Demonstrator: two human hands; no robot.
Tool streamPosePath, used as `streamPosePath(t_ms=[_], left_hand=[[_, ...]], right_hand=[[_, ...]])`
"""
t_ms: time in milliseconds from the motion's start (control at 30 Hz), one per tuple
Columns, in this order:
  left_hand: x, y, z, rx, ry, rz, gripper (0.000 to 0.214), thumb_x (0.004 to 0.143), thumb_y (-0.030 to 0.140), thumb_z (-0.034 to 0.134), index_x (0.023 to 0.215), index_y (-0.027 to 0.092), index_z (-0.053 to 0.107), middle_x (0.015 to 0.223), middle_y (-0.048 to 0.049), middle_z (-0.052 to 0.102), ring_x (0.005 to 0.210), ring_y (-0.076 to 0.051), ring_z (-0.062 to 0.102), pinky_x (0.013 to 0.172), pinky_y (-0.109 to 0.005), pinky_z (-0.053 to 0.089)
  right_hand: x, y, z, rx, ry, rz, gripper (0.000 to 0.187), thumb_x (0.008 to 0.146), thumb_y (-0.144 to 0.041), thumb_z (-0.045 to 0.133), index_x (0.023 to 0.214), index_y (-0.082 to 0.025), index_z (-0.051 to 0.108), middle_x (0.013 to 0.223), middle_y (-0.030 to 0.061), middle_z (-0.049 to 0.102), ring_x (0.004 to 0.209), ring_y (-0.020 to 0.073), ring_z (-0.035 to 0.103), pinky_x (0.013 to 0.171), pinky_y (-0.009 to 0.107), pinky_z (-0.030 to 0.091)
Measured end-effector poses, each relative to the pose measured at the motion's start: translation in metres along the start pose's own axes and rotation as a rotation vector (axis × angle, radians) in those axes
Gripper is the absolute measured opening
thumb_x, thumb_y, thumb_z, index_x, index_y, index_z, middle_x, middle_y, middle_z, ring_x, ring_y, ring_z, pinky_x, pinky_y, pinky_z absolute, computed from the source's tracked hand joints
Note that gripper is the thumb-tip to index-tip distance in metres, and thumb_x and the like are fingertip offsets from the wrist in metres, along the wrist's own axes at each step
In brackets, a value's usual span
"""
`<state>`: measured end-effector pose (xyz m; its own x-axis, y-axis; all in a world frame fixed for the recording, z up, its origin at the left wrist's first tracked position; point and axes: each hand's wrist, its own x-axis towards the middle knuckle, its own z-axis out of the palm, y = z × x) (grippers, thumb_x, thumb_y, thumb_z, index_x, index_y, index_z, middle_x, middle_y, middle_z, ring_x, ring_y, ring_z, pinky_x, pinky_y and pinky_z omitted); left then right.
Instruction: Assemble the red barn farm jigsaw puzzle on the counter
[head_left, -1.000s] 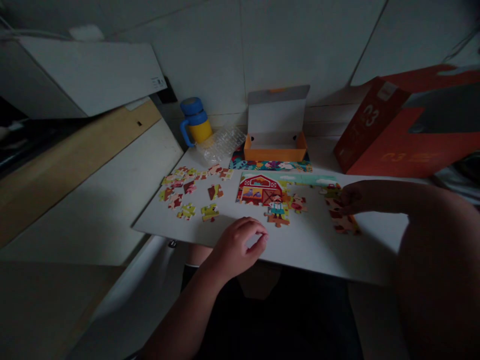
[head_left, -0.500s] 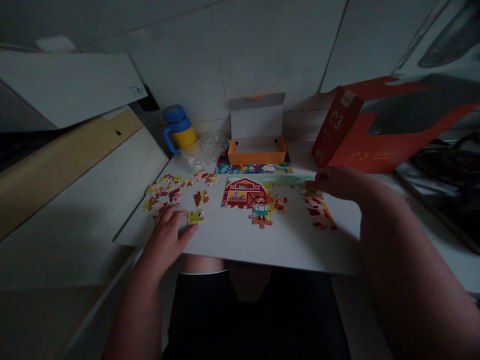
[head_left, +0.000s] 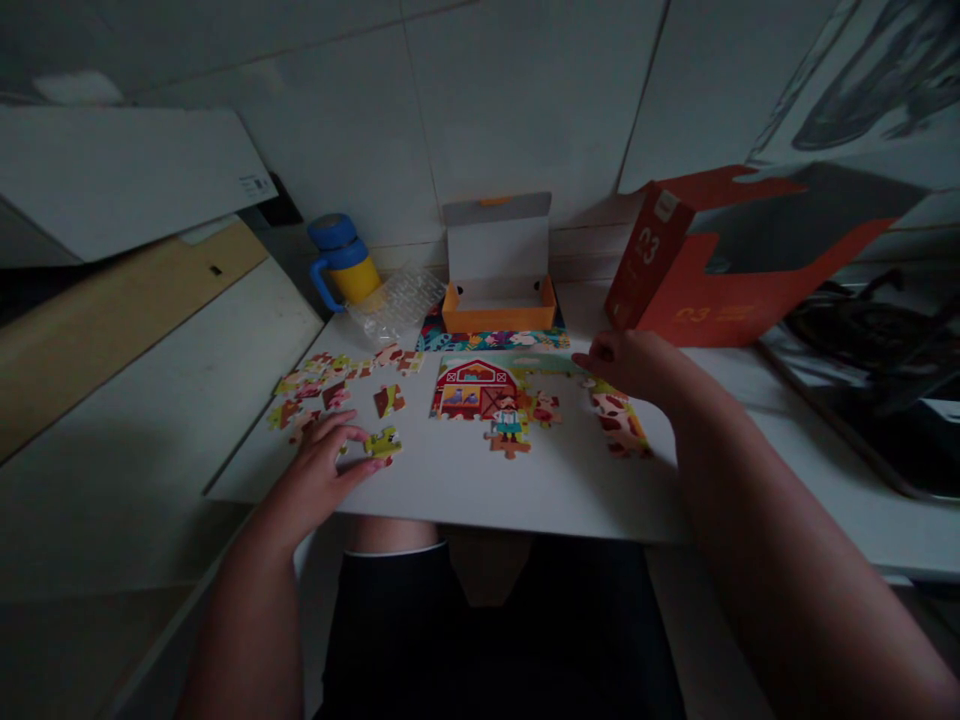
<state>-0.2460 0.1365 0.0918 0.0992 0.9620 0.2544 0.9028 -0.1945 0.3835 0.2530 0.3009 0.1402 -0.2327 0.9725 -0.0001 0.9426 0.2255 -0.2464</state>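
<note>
"Left of the barn section [head_left: 474,392], what's the left hand [head_left: 324,462] on?"
"Green piece [head_left: 385,442], between thumb and forefinger, which are parted around it. Firm pinch? Can't tell."
"Right hand [head_left: 611,362]?"
"Right of the barn section, fingers curled, one pointing at the sky strip [head_left: 546,363]. Contact unclear."
"Text?"
"Orange box [head_left: 694,290], behind and right of the barn section: '03' on two faces, smaller print unreadable."

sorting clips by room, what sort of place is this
Probably a kitchen: what looks like a gas hob at the right, a tiled wall behind, and a white worktop.
</note>
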Motion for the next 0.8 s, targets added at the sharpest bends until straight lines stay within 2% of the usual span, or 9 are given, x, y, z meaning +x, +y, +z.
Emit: streamPosePath(t_ms=[100,233,333,433,533,667,733,800], left_hand=[[0.005,0.005,-0.003,-0.036,-0.009,-0.014,0.051,0.091,0.072,0.075,0.101,0.023,0.068,0.15,-0.0146,0.064,0.15,-0.037,0.053,0.129,-0.06,0.039],[0.009,0.025,-0.006,-0.15,0.018,-0.018,0.035,0.092,0.053,0.08,0.092,0.023,0.061,0.143,-0.0132,0.07,0.141,-0.033,0.061,0.123,-0.055,0.046],[0.009,0.044,-0.001,-0.329,-0.015,-0.071,0.026,0.098,0.041,0.072,0.087,0.023,0.056,0.128,-0.0095,0.077,0.126,-0.027,0.07,0.107,-0.044,0.056],[0.008,0.066,0.009,-0.45,0.024,-0.121,0.027,0.099,0.041,0.072,0.089,0.023,0.055,0.1,-0.0035,0.076,0.096,-0.02,0.074,0.086,-0.032,0.057],[0.011,0.092,0.023,-0.54,0.028,-0.116,0.024,0.097,0.04,0.075,0.093,0.022,0.06,0.086,0.0001,0.069,0.083,-0.016,0.069,0.075,-0.026,0.055],[0.018,0.129,0.044,-0.65,-0.098,-0.102,0.021,0.099,0.039,0.076,0.107,0.023,0.065,0.094,-0.0029,0.075,0.088,-0.018,0.073,0.065,-0.023,0.053],[0.022,0.143,0.056,-0.684,-0.143,-0.054,0.02,0.1,0.037,0.076,0.112,0.024,0.066,0.097,-0.0033,0.077,0.089,-0.018,0.075,0.069,-0.024,0.055],[0.026,0.153,0.068,-0.719,-0.155,-0.017,0.021,0.1,0.035,0.076,0.116,0.024,0.067,0.1,-0.0042,0.079,0.091,-0.018,0.076,0.076,-0.027,0.058]], right_hand=[[0.0,-0.002,0.001,-0.005,-0.001,0.003,0.04,0.1,-0.06,0.055,0.087,-0.025,0.068,0.079,0.0101,0.072,0.068,0.0244,0.061,0.064,0.037,0.035],[0.002,-0.003,0.005,0.037,0.016,-0.043,0.038,0.099,-0.058,0.057,0.086,-0.025,0.068,0.077,0.0089,0.072,0.066,0.0231,0.061,0.065,0.036,0.035],[0.001,-0.01,0.009,0.108,0.018,-0.08,0.036,0.099,-0.057,0.058,0.085,-0.025,0.066,0.076,0.0071,0.071,0.065,0.0211,0.059,0.065,0.034,0.036],[-0.005,-0.026,0.01,0.228,-0.009,-0.172,0.041,0.099,-0.062,0.059,0.086,-0.024,0.065,0.077,0.0052,0.071,0.066,0.019,0.058,0.064,0.033,0.037],[-0.015,-0.047,0.007,0.433,-0.167,-0.336,0.049,0.096,-0.072,0.063,0.094,-0.023,0.069,0.083,0.0051,0.073,0.071,0.019,0.061,0.067,0.031,0.043],[-0.025,-0.068,0.009,0.756,-0.413,-0.479,0.053,0.09,-0.07,0.078,0.115,-0.024,0.072,0.104,0.0054,0.078,0.087,0.0208,0.069,0.079,0.032,0.053],[-0.027,-0.072,0.014,0.856,-0.48,-0.503,0.053,0.088,-0.065,0.083,0.122,-0.025,0.072,0.111,0.0048,0.079,0.093,0.0214,0.072,0.084,0.034,0.056],[-0.027,-0.072,0.018,0.892,-0.513,-0.52,0.047,0.088,-0.06,0.085,0.118,-0.026,0.074,0.113,0.0044,0.08,0.098,0.0217,0.073,0.089,0.035,0.056]])
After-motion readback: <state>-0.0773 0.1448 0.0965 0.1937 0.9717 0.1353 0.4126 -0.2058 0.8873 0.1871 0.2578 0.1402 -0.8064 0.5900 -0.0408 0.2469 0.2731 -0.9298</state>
